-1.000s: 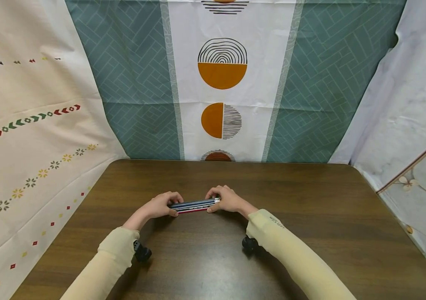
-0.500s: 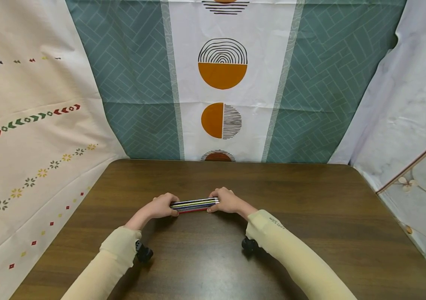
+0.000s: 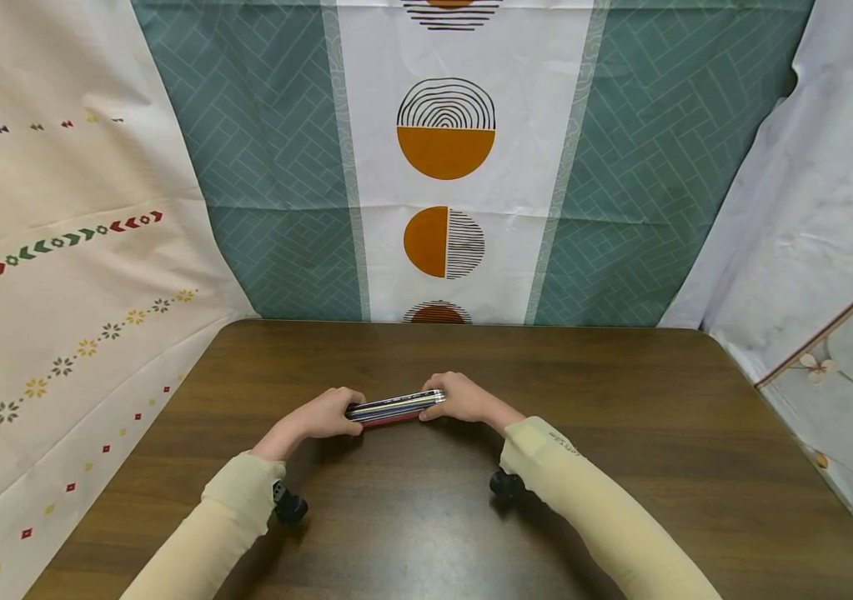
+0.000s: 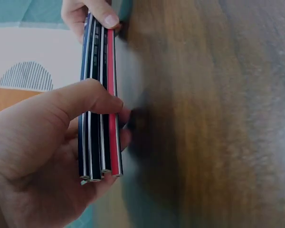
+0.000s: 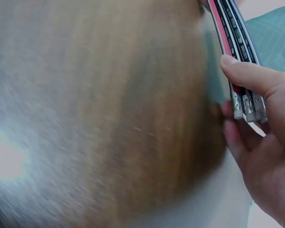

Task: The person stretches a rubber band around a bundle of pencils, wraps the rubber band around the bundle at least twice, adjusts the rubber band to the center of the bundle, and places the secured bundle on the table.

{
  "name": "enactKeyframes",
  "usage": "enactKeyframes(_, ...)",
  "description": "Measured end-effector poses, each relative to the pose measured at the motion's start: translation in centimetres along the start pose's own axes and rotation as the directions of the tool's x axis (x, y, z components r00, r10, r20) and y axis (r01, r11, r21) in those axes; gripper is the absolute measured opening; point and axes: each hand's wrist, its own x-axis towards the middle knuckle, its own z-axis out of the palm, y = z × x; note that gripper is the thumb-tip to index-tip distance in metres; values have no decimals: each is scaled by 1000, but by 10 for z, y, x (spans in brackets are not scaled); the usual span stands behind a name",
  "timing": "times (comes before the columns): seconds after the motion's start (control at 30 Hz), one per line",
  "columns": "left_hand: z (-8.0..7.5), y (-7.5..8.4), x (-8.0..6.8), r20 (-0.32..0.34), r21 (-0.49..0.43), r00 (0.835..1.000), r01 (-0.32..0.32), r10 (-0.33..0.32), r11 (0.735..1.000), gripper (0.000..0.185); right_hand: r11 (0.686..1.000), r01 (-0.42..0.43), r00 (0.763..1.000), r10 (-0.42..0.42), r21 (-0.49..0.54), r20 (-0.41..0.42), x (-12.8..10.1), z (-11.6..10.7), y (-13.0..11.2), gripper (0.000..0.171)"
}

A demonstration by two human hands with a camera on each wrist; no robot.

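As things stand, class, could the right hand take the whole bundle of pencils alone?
Probably yes: the right hand already pinches the silver-capped end of the bundle of pencils, and only the left hand, gripping the other end, would need to let go.

Both forearms, in pale yellow sleeves (image 3: 591, 508), are extending forward and angling inward, so that the two hands are facing each other. The left hand (image 3: 321, 414) is curling its fingers, with the thumb (image 4: 80, 97) pressing across the top and the remaining fingers wrapping underneath, their tips showing just past the thumb. The right hand (image 3: 464, 400) is mirroring this pose: its thumb (image 5: 249, 76) is lying across the top and the fingers (image 5: 235, 135) are curling beneath it. Both hands are gripping, knuckles uppermost. A dark camera mount (image 3: 289, 505) is sitting under each wrist.
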Motion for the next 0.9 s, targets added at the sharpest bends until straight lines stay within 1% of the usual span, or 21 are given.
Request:
enactKeyframes(0.07,-2,2,0,24,-17,1000,-15,15,1000,17,998,-3,999,1,59,39,-1,-4,0,19)
enactKeyframes(0.17,-3,6,-1,73,-50,997,-33,37,998,16,987,-25,995,10,158,98,-5,-8,-1,14)
enactKeyframes(0.27,-2,9,0,106,-83,993,-38,47,996,17,977,-42,991,14,209,134,-8,-10,-1,15)
enactKeyframes(0.43,0,10,2,73,-42,991,-111,114,993,17,961,-34,990,-4,273,140,-12,-10,2,28)
enactKeyframes(0.5,1,11,2,58,-33,989,-136,138,990,17,948,-32,993,-7,316,120,-14,-10,2,30)
enactKeyframes(0.57,2,12,2,59,-46,989,-134,136,990,17,930,-31,997,2,366,79,-16,-8,2,27)
enactKeyframes(0.63,3,12,2,64,-51,988,-136,139,989,19,908,-46,999,39,415,24,-18,-5,0,25)
enactKeyframes(0.7,4,13,2,76,-44,988,-134,137,990,21,881,-66,995,93,468,-34,-20,0,-2,25)
enactKeyframes(0.8,6,16,0,121,-55,987,-103,109,993,24,828,-99,980,178,552,-91,-22,6,-7,27)
enactKeyframes(0.9,7,22,-2,176,-85,981,-61,75,995,24,779,-114,967,230,616,-113,-24,9,-9,27)
